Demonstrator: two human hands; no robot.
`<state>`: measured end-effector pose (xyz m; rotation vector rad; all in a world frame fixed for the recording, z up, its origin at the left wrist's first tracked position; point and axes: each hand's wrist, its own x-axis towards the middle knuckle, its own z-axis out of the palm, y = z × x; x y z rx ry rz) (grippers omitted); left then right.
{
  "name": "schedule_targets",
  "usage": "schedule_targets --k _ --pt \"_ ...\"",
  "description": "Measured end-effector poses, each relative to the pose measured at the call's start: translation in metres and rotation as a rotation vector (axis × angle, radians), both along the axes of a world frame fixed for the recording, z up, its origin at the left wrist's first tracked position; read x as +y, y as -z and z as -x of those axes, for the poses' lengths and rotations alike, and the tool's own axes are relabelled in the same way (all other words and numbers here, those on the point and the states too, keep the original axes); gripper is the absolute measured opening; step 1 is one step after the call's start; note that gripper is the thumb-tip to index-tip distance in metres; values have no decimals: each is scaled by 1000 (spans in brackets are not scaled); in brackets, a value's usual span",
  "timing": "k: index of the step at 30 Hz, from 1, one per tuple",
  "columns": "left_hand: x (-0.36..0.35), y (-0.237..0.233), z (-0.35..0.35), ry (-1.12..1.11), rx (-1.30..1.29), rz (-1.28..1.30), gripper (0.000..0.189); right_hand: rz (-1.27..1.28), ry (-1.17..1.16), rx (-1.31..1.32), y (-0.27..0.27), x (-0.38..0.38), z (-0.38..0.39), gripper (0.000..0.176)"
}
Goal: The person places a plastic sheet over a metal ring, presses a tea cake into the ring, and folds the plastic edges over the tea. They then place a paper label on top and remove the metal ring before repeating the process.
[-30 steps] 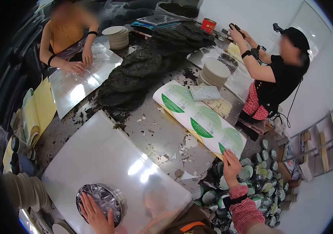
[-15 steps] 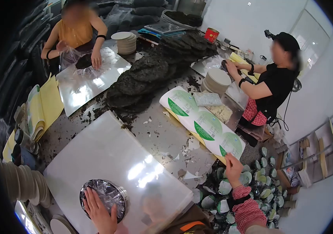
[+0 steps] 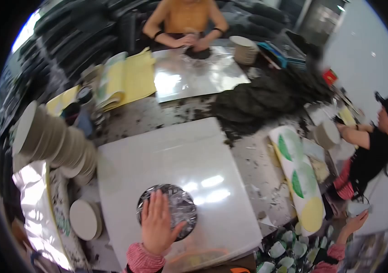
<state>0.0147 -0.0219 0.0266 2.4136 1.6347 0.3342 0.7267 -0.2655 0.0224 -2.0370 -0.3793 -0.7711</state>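
Note:
My left hand (image 3: 157, 223) lies flat with fingers a little apart on a round dark disc (image 3: 184, 211) covered in clear film. Beneath the disc is a large glossy board (image 3: 180, 164). Far to the right, beyond the label sheet, my right hand (image 3: 354, 223) pinches a pale round label (image 3: 358, 208), somewhat blurred. The sheet of green and white labels (image 3: 299, 175) curves on the table, with a bare yellow circle at its near end.
Stacks of pale discs (image 3: 50, 136) stand at the left. Dark, flat cakes (image 3: 262, 100) are piled behind the board. One person (image 3: 189, 18) handles a dark disc across the table; another person (image 3: 371, 145) works at the right. Green-and-white wrapped pieces (image 3: 287, 250) lie below right.
The view has swung left. My right hand has moved away from the sheet's near end with a label, exposing a yellow circle. My left hand stays on the disc.

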Motion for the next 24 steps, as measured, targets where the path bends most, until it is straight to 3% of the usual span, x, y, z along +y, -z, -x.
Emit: schedule_targets --k 2,3,4,5,6,7,9,10,12,14,16,18,20,21,22,23,24 --pt "-1 1 -1 -26 -18 -32 88 -239 -518 319 39 67 50 44" --pt "-2 5 -1 -17 -4 -34 91 336 -721 233 69 116 93 51" --pt "-4 5 -2 -37 1 -23 91 649 -843 -163 68 162 228 55" --pt "-4 3 -3 -29 12 -9 83 651 -862 -165 50 183 318 55" --pt "-1 2 -2 -21 26 -11 76 607 -1508 29 29 213 412 58" --pt "2 6 3 -32 36 -31 76 630 -1800 -124 26 228 448 68" --pt "-5 28 14 91 -447 232 63 566 -2017 -303 11 235 499 81" --pt "-8 33 15 152 -387 69 54 556 -2024 -304 13 239 506 81" --pt "-13 38 14 131 -402 126 53 794 -2008 -417 17 244 518 91" --pt "-11 37 10 112 -412 186 52 842 -1961 -327 -5 239 523 86" --pt "-11 37 6 62 -995 388 55 898 -1919 -221 -11 247 532 81" --pt "-14 36 10 53 -1081 402 57 497 -2166 316 -3 270 548 73" --pt "-9 26 14 53 -1167 386 59 497 -2124 308 14 277 557 73" --pt "-8 14 17 -69 -1470 321 59 506 -2099 293 18 281 564 73" --pt "-7 9 18 -203 -1770 245 59 664 -2040 13 18 276 572 70" --pt "-9 12 17 -206 -1764 258 59 664 -2034 28 12 274 581 70" --pt "-11 18 14 -227 -1226 -57 56 806 -1977 -172 5 271 588 69"
